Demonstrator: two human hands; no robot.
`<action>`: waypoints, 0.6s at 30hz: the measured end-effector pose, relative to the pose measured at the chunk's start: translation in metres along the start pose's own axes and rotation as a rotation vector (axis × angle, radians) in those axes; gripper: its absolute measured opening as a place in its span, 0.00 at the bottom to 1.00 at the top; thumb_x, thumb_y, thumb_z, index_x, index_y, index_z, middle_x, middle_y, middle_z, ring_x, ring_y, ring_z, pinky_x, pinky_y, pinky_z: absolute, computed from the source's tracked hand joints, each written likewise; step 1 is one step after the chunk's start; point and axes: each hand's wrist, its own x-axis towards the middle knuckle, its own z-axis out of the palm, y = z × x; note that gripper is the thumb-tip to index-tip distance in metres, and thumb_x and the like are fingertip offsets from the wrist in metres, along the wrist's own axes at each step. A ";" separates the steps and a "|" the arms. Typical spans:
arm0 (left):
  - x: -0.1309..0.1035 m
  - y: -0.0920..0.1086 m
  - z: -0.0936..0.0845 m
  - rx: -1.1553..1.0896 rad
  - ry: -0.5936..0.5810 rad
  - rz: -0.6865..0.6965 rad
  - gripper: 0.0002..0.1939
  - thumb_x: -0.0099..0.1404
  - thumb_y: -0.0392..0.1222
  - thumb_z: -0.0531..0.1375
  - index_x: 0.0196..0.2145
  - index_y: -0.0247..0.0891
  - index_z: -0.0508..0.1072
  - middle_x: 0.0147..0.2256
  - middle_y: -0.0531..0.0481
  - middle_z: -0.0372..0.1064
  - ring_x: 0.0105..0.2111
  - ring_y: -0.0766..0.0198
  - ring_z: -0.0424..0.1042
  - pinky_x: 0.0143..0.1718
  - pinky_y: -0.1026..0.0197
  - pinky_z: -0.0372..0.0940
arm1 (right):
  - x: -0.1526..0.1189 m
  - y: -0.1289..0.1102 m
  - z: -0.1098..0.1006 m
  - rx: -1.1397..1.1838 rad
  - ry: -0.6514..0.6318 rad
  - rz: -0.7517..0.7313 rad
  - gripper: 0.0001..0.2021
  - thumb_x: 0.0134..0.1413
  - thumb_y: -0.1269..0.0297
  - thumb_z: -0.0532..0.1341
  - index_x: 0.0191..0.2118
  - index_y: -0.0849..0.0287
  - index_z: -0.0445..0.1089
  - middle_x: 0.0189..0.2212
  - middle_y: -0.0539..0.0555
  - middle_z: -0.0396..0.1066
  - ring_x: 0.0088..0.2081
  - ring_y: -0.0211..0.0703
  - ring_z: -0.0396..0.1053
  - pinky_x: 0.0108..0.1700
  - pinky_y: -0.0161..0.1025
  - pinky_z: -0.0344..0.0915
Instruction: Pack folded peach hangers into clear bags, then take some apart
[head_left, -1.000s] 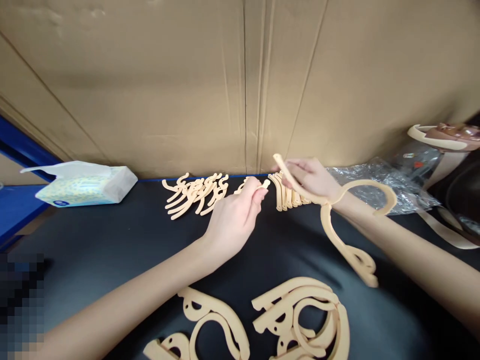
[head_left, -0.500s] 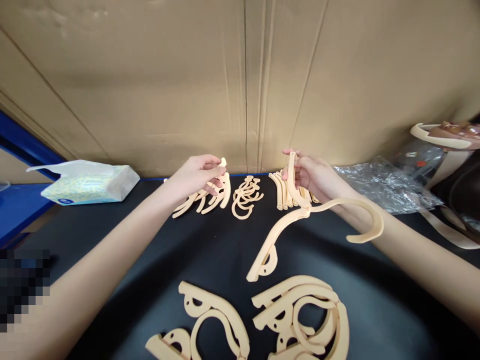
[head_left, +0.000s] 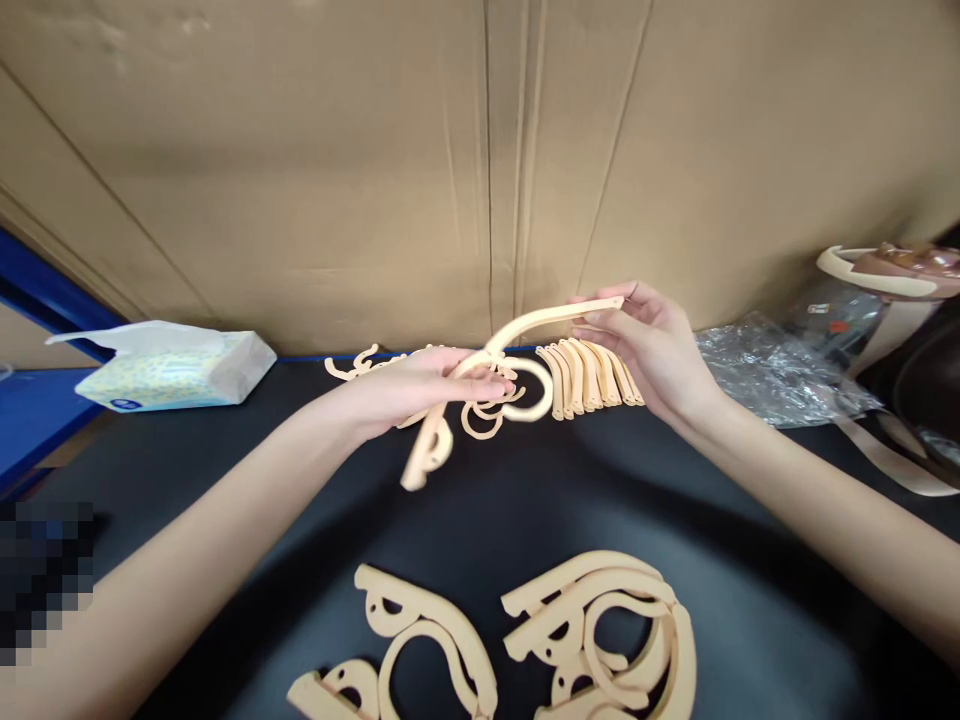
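Both hands hold a beige folding clothes hanger [head_left: 525, 322] in the middle of the view, above the far part of the black table. My left hand [head_left: 420, 385] is closed around it near the centre joint, with one arm and its half-round tab pointing down toward me. The hook curls to the right of my left fingertips. My right hand [head_left: 652, 345] pinches the end of the other arm, which stretches out to the right. Whether my left hand also has a small part in it is hidden.
Loose hanger hooks [head_left: 481, 425] and a row of curved hanger arms [head_left: 589, 375] lie at the back. Folded hangers [head_left: 442, 610] are in front. A tissue pack [head_left: 180, 365] sits left, clear plastic wrapping [head_left: 772, 365] right. Cardboard [head_left: 337, 180] stands behind the table.
My left hand has come right from the loose curved parts, where it pinched a small piece, and taken hold of the hanger. The hanger has turned and moved left; its right arm now points right.
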 end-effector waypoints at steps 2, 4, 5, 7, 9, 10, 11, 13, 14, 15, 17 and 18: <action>0.000 0.004 0.006 -0.117 0.047 0.055 0.13 0.59 0.48 0.70 0.37 0.37 0.78 0.50 0.42 0.79 0.54 0.48 0.76 0.59 0.47 0.68 | -0.001 -0.003 -0.003 -0.174 -0.030 -0.053 0.11 0.49 0.58 0.68 0.34 0.52 0.66 0.35 0.51 0.78 0.39 0.45 0.76 0.45 0.45 0.71; 0.000 0.006 0.012 -0.306 0.106 0.116 0.08 0.59 0.41 0.69 0.31 0.37 0.73 0.54 0.43 0.77 0.55 0.49 0.76 0.59 0.47 0.69 | -0.005 -0.005 -0.002 -0.353 -0.084 -0.084 0.10 0.47 0.61 0.71 0.30 0.53 0.69 0.30 0.50 0.77 0.34 0.46 0.74 0.41 0.45 0.68; 0.001 0.006 0.014 -0.403 0.129 0.138 0.09 0.57 0.38 0.69 0.29 0.37 0.71 0.54 0.43 0.76 0.55 0.49 0.76 0.59 0.47 0.69 | -0.007 -0.006 0.000 -0.430 -0.117 -0.090 0.09 0.47 0.62 0.71 0.29 0.54 0.69 0.28 0.49 0.77 0.32 0.46 0.73 0.40 0.44 0.66; 0.001 0.005 0.019 -0.520 0.174 0.147 0.09 0.54 0.31 0.67 0.29 0.37 0.70 0.55 0.44 0.76 0.56 0.49 0.75 0.58 0.49 0.70 | -0.012 -0.006 0.005 -0.543 -0.186 -0.088 0.08 0.50 0.63 0.71 0.29 0.54 0.70 0.27 0.49 0.77 0.30 0.45 0.73 0.37 0.42 0.64; 0.001 0.004 0.022 -0.529 0.229 0.138 0.13 0.51 0.27 0.64 0.34 0.37 0.74 0.55 0.46 0.75 0.56 0.51 0.75 0.55 0.54 0.71 | -0.014 -0.006 0.008 -0.609 -0.254 -0.075 0.07 0.53 0.63 0.70 0.33 0.54 0.71 0.29 0.48 0.79 0.31 0.44 0.74 0.35 0.40 0.63; 0.001 0.004 0.023 -0.539 0.257 0.130 0.17 0.48 0.25 0.62 0.37 0.37 0.75 0.55 0.47 0.75 0.54 0.53 0.76 0.53 0.57 0.71 | -0.014 -0.006 0.009 -0.632 -0.281 -0.067 0.07 0.55 0.62 0.69 0.37 0.54 0.72 0.30 0.48 0.79 0.31 0.43 0.75 0.35 0.39 0.64; 0.001 0.004 0.023 -0.556 0.276 0.120 0.20 0.44 0.24 0.59 0.37 0.36 0.76 0.54 0.47 0.75 0.51 0.55 0.77 0.50 0.60 0.71 | -0.013 -0.005 0.008 -0.655 -0.305 -0.060 0.09 0.56 0.61 0.69 0.41 0.54 0.72 0.31 0.47 0.80 0.31 0.42 0.75 0.34 0.38 0.64; 0.001 0.003 0.021 -0.597 0.268 0.083 0.23 0.39 0.25 0.56 0.35 0.35 0.75 0.53 0.46 0.75 0.43 0.61 0.78 0.44 0.62 0.71 | -0.009 -0.004 0.005 -0.712 -0.337 -0.053 0.13 0.59 0.60 0.67 0.48 0.54 0.71 0.32 0.47 0.80 0.31 0.41 0.76 0.34 0.37 0.65; 0.002 0.002 0.020 -0.610 0.244 0.053 0.23 0.37 0.26 0.55 0.34 0.34 0.76 0.51 0.45 0.76 0.38 0.63 0.76 0.41 0.63 0.71 | -0.007 -0.003 0.003 -0.750 -0.349 -0.052 0.13 0.60 0.61 0.67 0.49 0.54 0.72 0.32 0.47 0.80 0.32 0.41 0.76 0.34 0.37 0.65; 0.002 0.001 0.019 -0.613 0.209 0.022 0.24 0.36 0.26 0.54 0.34 0.34 0.76 0.50 0.44 0.77 0.35 0.65 0.74 0.38 0.63 0.70 | -0.005 -0.002 0.000 -0.791 -0.361 -0.054 0.12 0.60 0.62 0.66 0.49 0.54 0.73 0.33 0.48 0.80 0.32 0.42 0.76 0.34 0.37 0.64; 0.003 -0.001 0.018 -0.603 0.136 -0.040 0.25 0.35 0.27 0.55 0.33 0.33 0.78 0.46 0.42 0.78 0.32 0.64 0.71 0.34 0.62 0.69 | -0.002 0.002 -0.005 -0.877 -0.378 -0.067 0.08 0.61 0.63 0.65 0.46 0.55 0.75 0.33 0.50 0.81 0.33 0.44 0.77 0.33 0.38 0.63; 0.004 -0.003 0.018 -0.597 0.103 -0.069 0.24 0.34 0.27 0.55 0.32 0.33 0.78 0.44 0.41 0.78 0.33 0.63 0.71 0.34 0.61 0.68 | -0.001 0.004 -0.007 -0.918 -0.380 -0.083 0.08 0.62 0.63 0.64 0.45 0.55 0.75 0.33 0.51 0.81 0.33 0.45 0.77 0.33 0.38 0.63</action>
